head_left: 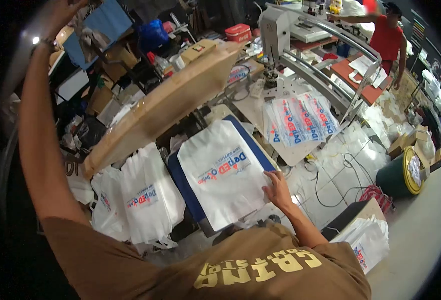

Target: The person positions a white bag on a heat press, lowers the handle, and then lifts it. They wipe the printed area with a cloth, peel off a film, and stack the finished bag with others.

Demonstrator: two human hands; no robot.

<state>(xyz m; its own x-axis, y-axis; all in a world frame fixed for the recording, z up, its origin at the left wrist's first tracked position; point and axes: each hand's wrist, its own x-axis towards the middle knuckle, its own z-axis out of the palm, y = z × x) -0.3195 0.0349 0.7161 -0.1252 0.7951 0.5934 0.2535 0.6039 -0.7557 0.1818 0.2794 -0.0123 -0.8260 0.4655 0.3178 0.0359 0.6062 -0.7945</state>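
Note:
A white bag (220, 192) printed "DepED" in blue and red lies flat on a dark blue board (253, 142). At its right edge is my right hand (279, 190), fingers bent and closed on the margin of the bag. My left arm is raised at the far left. Up at the top edge of the view, my left hand (63, 17) is partly cut off, so its fingers do not show well enough to judge. Beyond the bag, a brown wood-sided frame (165, 107) stands tilted up.
Printed white bags (150, 197) hang at the board's left. A sheet with repeated prints (300, 120) lies under a grey metal machine (275, 32). Cables cross the tiled floor near a green bin (395, 175). A person in red (388, 40) stands at the back right.

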